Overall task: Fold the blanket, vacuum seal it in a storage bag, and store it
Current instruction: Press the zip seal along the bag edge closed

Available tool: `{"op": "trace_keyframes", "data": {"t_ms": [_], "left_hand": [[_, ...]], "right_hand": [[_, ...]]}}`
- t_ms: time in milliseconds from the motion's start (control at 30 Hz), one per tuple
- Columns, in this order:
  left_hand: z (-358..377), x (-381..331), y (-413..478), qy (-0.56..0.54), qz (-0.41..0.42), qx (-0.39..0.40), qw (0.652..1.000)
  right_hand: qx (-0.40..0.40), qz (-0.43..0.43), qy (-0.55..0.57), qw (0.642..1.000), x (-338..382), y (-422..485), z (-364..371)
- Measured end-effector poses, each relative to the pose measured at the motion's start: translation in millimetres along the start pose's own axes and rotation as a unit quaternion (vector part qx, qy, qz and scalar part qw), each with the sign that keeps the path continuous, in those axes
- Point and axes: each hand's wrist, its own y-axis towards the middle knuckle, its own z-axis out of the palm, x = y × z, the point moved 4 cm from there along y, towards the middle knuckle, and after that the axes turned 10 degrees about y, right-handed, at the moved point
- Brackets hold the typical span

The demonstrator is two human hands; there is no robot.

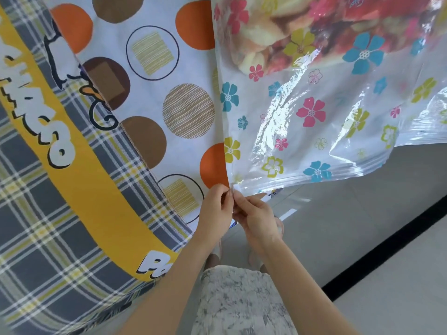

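A clear plastic storage bag (314, 122) printed with coloured flowers lies on the bed, its zip edge hanging over the bedside. Inside it, at the top of the view, sits the folded blanket (302, 27) in red, pink and cream. My left hand (215, 211) and my right hand (256, 218) meet at the bag's near corner. Both pinch the zip strip there, fingertips almost touching. A small blue and white piece shows under my right hand, mostly hidden.
The bed carries a white sheet (150, 76) with orange and brown circles. A grey and yellow plaid cover (60, 226) drapes down its side at the left. Grey floor tiles (362, 226) with a black strip (387, 243) lie to the right.
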Motion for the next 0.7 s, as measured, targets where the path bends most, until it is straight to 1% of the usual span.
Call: {"op": "trace_keyframes", "data": {"t_ms": [133,200,300,367,467,533,600,667,700], "left_hand": [[4,-1,-6,-0.029,-0.025,-0.034,0.999],[5,-4,-4,-0.030,-0.029,-0.037,0.998],[8,-1,-2,-0.018,-0.038,-0.027,0.999],[8,2,-3,-0.021,-0.056,-0.020,0.998],[8,0,-3,-0.038,-0.078,-0.023,0.996],[8,-1,-1,-0.061,-0.093,-0.005,0.994],[6,1,2,-0.120,-0.101,0.024,0.987],[4,1,2,-0.169,-0.116,0.048,0.978],[5,0,1,-0.174,-0.125,0.059,0.975]], "right_hand": [[-0.046,-0.015,0.011,0.999,-5,1,5],[-0.071,-0.027,0.040,0.996,-7,-1,9],[-0.099,-0.020,0.071,0.992,-12,0,11],[-0.105,-0.014,0.081,0.991,-13,-1,14],[-0.074,0.004,0.123,0.990,-8,-6,14],[-0.077,0.027,0.158,0.984,0,-6,9],[-0.085,0.048,0.189,0.977,8,-4,5],[-0.098,0.038,0.189,0.976,13,1,1],[-0.103,0.028,0.178,0.978,13,3,-1]]}}
